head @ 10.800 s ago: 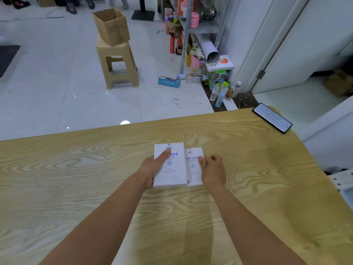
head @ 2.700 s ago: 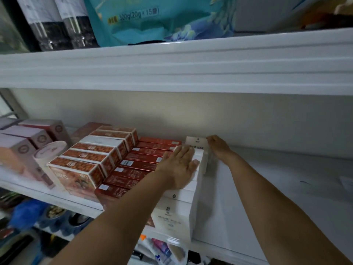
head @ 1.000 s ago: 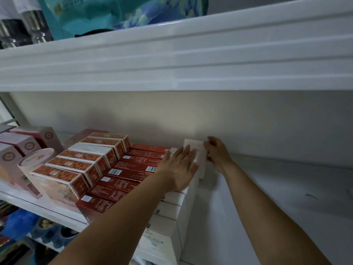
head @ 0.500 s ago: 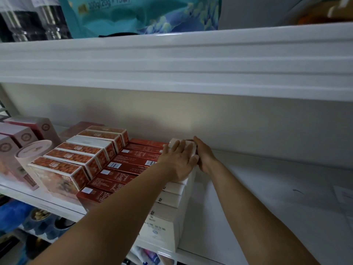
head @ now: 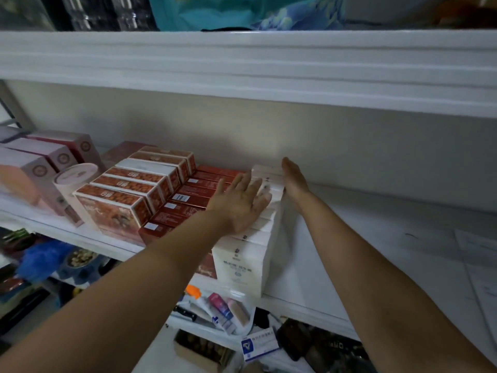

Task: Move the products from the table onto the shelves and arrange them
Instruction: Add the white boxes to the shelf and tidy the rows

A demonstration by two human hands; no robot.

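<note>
Row of white boxes (head: 251, 239) stood on shelf (head: 349, 232), front edge to back wall. Left hand (head: 239, 203) lay flat on top, fingers spread. Right hand (head: 294, 180) pressed row's right side, fingers straight. Step: squaring row. Next: probably release. Rearmost boxes hidden behind hands.

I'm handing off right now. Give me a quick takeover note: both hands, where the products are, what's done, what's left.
Left hand: open, palm flat on top of the row of white boxes.
Right hand: open, edge-on against the right side of the row near its back end; it grips nothing.
Products: the white boxes stand in a front-to-back row on the middle shelf, tight against the dark red boxes on their left.
Done: these boxes are on the shelf.
Left: finish squaring the row, then release. The table is out of view, so check it for remaining products.
</note>
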